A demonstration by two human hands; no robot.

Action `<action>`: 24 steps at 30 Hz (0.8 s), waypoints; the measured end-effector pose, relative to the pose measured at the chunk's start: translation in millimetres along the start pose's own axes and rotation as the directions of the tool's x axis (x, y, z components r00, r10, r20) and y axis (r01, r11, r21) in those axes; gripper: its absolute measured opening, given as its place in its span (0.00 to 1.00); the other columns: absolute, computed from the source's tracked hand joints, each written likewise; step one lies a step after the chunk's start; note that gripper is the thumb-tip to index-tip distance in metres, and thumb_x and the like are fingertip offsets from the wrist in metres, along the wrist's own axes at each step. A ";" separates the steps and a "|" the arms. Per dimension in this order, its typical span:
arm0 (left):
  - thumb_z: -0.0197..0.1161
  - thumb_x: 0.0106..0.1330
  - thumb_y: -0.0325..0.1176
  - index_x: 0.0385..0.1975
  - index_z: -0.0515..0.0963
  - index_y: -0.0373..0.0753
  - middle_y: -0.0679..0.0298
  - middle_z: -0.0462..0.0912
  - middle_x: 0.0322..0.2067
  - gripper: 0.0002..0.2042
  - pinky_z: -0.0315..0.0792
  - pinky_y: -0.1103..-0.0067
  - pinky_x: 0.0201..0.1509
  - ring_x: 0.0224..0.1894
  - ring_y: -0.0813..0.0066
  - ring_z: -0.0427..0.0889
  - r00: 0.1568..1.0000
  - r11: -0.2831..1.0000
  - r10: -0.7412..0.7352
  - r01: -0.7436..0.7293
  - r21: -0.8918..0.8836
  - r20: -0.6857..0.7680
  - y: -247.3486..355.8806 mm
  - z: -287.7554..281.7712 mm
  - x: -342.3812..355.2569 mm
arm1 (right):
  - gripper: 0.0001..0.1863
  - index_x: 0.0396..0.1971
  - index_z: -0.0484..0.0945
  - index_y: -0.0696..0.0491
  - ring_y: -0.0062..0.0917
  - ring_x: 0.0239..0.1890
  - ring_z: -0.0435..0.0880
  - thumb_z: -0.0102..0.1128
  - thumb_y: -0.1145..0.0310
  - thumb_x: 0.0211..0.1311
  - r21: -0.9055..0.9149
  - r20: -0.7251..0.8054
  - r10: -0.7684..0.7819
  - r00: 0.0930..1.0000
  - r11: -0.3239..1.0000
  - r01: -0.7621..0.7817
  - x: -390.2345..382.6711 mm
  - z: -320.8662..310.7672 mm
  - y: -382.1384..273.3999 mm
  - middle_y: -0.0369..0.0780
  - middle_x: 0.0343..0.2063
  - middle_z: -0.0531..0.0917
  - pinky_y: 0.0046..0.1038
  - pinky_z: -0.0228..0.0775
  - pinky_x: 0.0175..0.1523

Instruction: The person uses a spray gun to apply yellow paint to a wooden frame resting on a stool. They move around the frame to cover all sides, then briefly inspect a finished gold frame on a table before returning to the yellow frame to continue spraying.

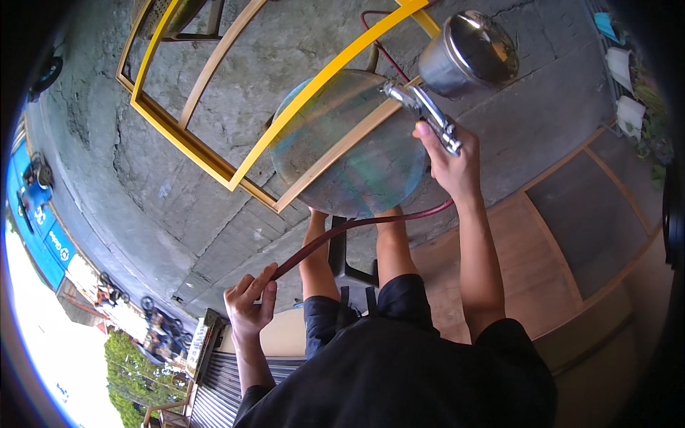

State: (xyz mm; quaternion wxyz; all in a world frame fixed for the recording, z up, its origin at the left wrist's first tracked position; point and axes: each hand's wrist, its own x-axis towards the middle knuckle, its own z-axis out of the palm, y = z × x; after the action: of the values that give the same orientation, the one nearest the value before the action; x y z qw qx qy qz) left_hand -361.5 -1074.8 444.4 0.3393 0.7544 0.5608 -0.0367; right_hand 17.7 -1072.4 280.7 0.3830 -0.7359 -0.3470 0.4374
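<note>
The concrete floor (107, 171) forms the base of the work area. The wooden frame (184, 148), part yellow and part bare wood, extends from 10 to 1 o'clock in the view. A framed panel (499, 271) with a dark inset lies at 3 to 4 o'clock. The round disc (378, 167), cloudy and tinted green, is located at 12 o'clock; two frame rails cross it in view, and contact between them cannot be determined. The dark red hose (371, 220) runs from the right wrist toward 8 o'clock, ending in view at the left hand. The silver metal cup (464, 57) is at 1 o'clock, against the spray gun (432, 114), whose nozzle points toward 10 o'clock. The right hand (457, 160), at 2 o'clock, grips the spray gun by its handle; some fingers are hidden. The left hand (250, 303), between 7 and 8 o'clock, holds the hose in curled fingers.
</note>
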 end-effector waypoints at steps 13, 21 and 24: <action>0.67 0.59 0.28 0.51 0.86 0.39 0.63 0.69 0.15 0.17 0.65 0.74 0.21 0.14 0.71 0.70 0.998 0.980 0.065 -0.062 -0.189 0.012 -19.6 17.8 -15.2 | 0.27 0.26 0.86 0.57 0.20 0.11 0.77 0.64 0.44 0.68 -0.110 -0.617 -0.110 0.779 0.992 0.053 92.9 -24.1 2.7 0.39 0.15 0.83 0.25 0.65 0.14; 0.68 0.62 0.29 0.48 0.87 0.39 0.63 0.69 0.16 0.14 0.65 0.75 0.22 0.15 0.72 0.70 1.000 0.991 0.005 -0.005 -0.136 0.002 -78.8 -5.2 -45.6 | 0.23 0.29 0.87 0.55 0.19 0.18 0.82 0.64 0.48 0.69 -0.136 -0.298 0.067 0.952 0.984 -0.112 -0.4 58.5 3.1 0.37 0.16 0.84 0.27 0.68 0.23; 0.69 0.59 0.27 0.47 0.87 0.40 0.65 0.71 0.15 0.15 0.64 0.75 0.20 0.14 0.72 0.69 1.000 0.992 0.014 -0.017 -0.126 -0.025 -102.8 -11.6 -59.4 | 0.19 0.30 0.85 0.59 0.21 0.22 0.84 0.66 0.55 0.69 -0.075 -0.195 0.116 0.974 0.988 -0.133 -37.9 92.5 0.5 0.38 0.19 0.84 0.27 0.71 0.27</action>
State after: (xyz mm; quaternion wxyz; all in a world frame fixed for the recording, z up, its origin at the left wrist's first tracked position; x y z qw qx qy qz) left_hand -476.7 -1102.7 430.8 0.3799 0.7360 0.5602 0.0108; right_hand -80.6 -1080.6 264.6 0.3537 -0.8107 -0.2808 0.3726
